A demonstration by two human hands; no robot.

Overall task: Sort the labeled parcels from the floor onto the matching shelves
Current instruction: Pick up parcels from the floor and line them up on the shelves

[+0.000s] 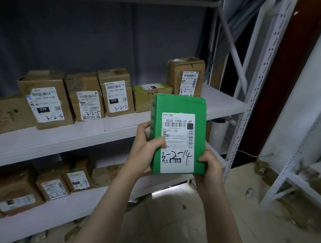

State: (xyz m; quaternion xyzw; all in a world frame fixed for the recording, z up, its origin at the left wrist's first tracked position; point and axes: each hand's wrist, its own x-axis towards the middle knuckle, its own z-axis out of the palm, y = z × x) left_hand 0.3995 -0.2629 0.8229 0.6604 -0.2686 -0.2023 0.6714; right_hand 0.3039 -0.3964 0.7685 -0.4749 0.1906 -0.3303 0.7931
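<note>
You hold the green parcel (179,124) upright in front of you, off the floor and not yet on any shelf, its long axis near vertical and its shipping label (177,142) facing you with 3-2-14 handwritten across it. Your left hand (145,150) grips the parcel's lower left edge, thumb pressed over the label's border; your right hand (210,164) grips the lower right corner, fingers curled behind it. Both grips sit low, so the top end of the parcel is free to lead. The middle shelf (71,140) lies beyond the parcel, and its boxes bear 3-2 numbers, so it looks like the match. The cardboard box marked 3-2-11 (184,73) stands just behind the parcel's top edge, and bare shelf shows to its right, toward the shelf's right end. Your right hand is the nearer to that gap.
</note>
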